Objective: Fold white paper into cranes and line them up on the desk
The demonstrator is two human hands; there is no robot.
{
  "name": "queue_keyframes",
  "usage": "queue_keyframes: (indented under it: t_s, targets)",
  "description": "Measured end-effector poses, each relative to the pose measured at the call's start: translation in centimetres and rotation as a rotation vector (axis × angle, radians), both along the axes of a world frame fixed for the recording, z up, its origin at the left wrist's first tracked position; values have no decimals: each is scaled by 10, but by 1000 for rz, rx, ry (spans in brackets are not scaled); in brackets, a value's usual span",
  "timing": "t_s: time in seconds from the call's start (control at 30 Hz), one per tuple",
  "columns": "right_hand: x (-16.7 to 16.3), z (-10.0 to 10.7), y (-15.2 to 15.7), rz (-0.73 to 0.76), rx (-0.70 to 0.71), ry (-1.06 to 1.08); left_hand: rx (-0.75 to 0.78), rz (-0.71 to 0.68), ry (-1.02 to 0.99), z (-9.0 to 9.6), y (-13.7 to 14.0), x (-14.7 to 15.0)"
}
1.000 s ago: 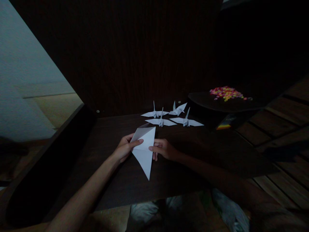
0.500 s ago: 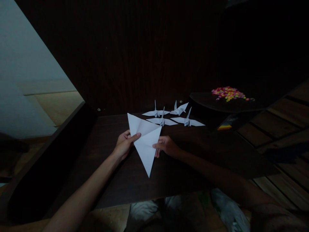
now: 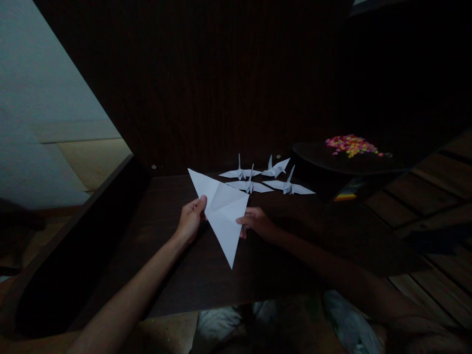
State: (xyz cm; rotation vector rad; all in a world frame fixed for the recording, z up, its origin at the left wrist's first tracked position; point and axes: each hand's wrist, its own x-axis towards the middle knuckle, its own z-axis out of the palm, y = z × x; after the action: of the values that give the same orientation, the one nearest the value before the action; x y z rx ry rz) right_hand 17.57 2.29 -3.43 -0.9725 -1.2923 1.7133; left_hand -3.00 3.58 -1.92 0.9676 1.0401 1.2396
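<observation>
Head view's dim, but the paper point(image 3: 225, 209) has changed, hasn't it?

Yes. About 1 second ago its far flap was tipped back in shadow; now that flap has swung out, and the paper spreads into a 3-cornered shape with creases across it.

Where is it, exactly?

Well left of the shelf point(image 3: 313, 156) and nearer the person, held over the desk point(image 3: 184, 295). Those 4 cranes point(image 3: 288, 188) stand just left of the shelf. I can't tell whether the paper touches a crane or merely overlaps it from here.

And the hands?

Left hand point(image 3: 190, 220), on the side away from the shelf: its thumb lay across the paper's face, and now it's out at the edge, pinching there, nearly closed, fingers curled. Right hand point(image 3: 256, 223), on the shelf side: also nearly closed, thumb on the face, fingertips behind.

What does that mean for the folding?

I'd say the paper is being opened out between creases rather than pressed, with more of its face uncovered. Beside those cranes, it looks only lightly folded.

Anything else moved?

No; cranes and the bright bits point(image 3: 352, 146) atop the shelf look the same.
</observation>
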Motion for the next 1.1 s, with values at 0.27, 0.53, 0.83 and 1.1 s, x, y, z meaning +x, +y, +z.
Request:
queue_keyframes:
  t_s: [0.27,0.53,0.83,1.1]
  targets:
    - [7,1,8,-195,-44,56,32,-57,35,2,-2,-1]
    - [11,-5,15,-285,12,91,-3,-88,66,5,-3,1]
    - [13,-2,15,-331,25,82,93,-84,136,5,-4,-2]
    - [16,-3,16,-277,71,103,150,11,188,0,-2,-7]
